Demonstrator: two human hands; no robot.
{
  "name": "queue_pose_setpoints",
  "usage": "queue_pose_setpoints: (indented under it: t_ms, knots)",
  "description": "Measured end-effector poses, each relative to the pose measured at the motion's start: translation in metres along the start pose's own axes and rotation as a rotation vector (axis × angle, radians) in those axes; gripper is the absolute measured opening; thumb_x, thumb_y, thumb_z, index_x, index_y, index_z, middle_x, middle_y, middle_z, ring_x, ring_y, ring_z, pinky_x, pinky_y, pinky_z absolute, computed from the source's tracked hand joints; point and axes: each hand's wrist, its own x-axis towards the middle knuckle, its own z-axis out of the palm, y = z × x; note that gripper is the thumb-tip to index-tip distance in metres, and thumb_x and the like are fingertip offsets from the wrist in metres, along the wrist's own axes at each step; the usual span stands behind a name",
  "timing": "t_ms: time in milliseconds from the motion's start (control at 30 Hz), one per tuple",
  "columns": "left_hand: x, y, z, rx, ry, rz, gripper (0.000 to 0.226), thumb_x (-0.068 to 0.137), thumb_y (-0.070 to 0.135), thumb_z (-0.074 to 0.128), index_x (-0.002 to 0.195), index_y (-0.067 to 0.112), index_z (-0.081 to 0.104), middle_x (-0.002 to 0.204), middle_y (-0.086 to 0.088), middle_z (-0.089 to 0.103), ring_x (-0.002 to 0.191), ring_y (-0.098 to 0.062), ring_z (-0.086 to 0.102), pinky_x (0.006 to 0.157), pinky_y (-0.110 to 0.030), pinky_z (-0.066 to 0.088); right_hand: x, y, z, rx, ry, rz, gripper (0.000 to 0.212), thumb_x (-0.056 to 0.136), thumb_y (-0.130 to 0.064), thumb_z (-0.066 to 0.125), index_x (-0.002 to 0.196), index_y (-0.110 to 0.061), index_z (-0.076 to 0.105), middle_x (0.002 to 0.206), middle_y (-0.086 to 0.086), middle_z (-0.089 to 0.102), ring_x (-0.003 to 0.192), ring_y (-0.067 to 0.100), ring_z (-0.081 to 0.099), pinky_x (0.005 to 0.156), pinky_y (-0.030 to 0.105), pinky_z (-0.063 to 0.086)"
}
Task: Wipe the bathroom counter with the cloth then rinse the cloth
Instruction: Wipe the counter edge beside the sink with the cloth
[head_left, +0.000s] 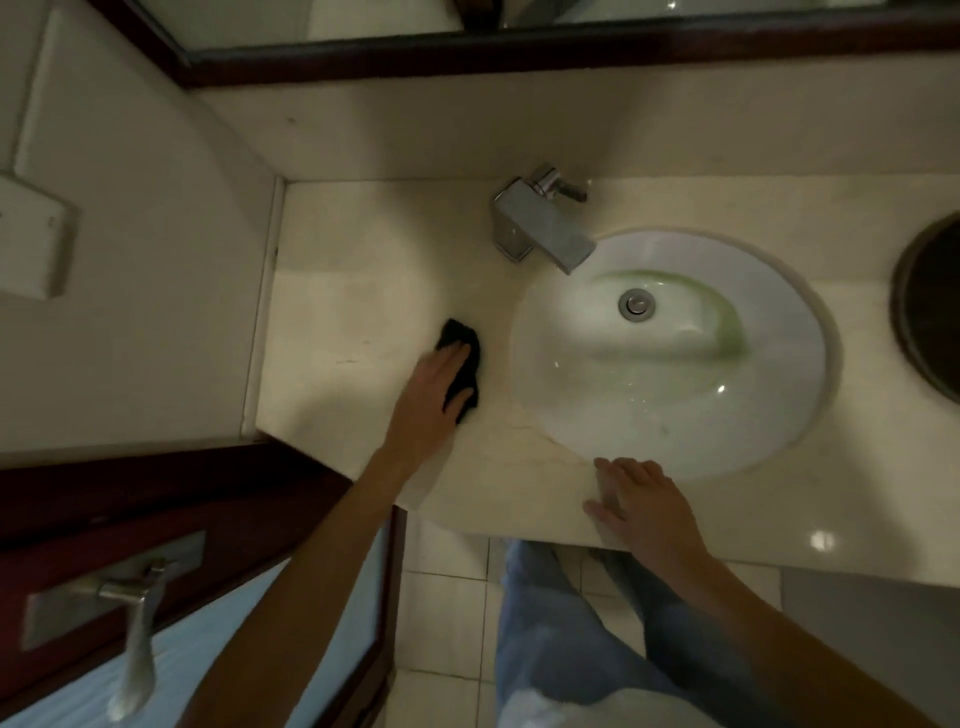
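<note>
A small black cloth (464, 340) lies flat on the cream bathroom counter (343, 291), just left of the white oval sink (670, 415). My left hand (431, 395) presses down on the cloth, fingers spread over it, with the cloth showing past the fingertips and under the thumb. My right hand (636, 506) rests flat on the counter's front edge below the sink, fingers apart, holding nothing. A square chrome tap (540, 228) stands behind the sink, its spout over the basin. No water runs from it.
A greenish stain rings the drain (636, 304) in the basin. A dark round object (930, 312) sits on the counter at the far right. A dark wooden door with a metal lever handle (132, 603) stands open at the lower left. A mirror frame (467, 52) runs above the backsplash.
</note>
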Motion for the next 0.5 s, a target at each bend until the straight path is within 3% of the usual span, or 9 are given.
queue_pose_setpoints:
  t_ms: [100,200,367,500]
  knots:
    - [-0.020,0.023,0.017,0.048,-0.158,0.232,0.058,0.102,0.032,0.057,0.154,0.014,0.039,0.159,-0.006,0.039,0.144,-0.023,0.038,0.121,-0.038,0.031,0.002,0.003,-0.005,-0.028,0.000,-0.036,0.059,0.090,-0.064,0.046,0.126,-0.019,0.061,0.110,0.002,0.070,0.095,0.025,0.063,0.075,0.034,0.054]
    - [0.001,0.008,0.008,0.118,-0.176,0.323,0.059,0.101,0.040,0.054,0.153,0.015,0.042,0.157,-0.007,0.042,0.142,-0.026,0.042,0.120,-0.039,0.033,0.008,0.006,-0.009,-0.034,-0.017,-0.059,0.060,0.087,-0.065,0.044,0.121,-0.020,0.062,0.104,0.001,0.070,0.091,0.024,0.063,0.070,0.033,0.053]
    - [0.074,-0.032,-0.025,0.158,0.004,0.163,0.061,0.099,0.041,0.059,0.150,0.010,0.045,0.155,-0.012,0.044,0.142,-0.033,0.041,0.120,-0.045,0.032,0.005,0.008,0.004,-0.032,0.035,-0.028,0.060,0.089,-0.067,0.048,0.127,-0.023,0.062,0.108,-0.004,0.070,0.094,0.020,0.063,0.071,0.028,0.052]
    - [0.109,-0.039,-0.030,0.048,0.052,0.071,0.060,0.099,0.033,0.061,0.152,0.012,0.042,0.158,-0.011,0.037,0.146,-0.028,0.032,0.124,-0.037,0.025,0.005,0.011,0.014,-0.037,0.077,-0.009,0.068,0.089,-0.072,0.041,0.132,-0.023,0.062,0.113,-0.005,0.070,0.096,0.018,0.063,0.072,0.027,0.055]
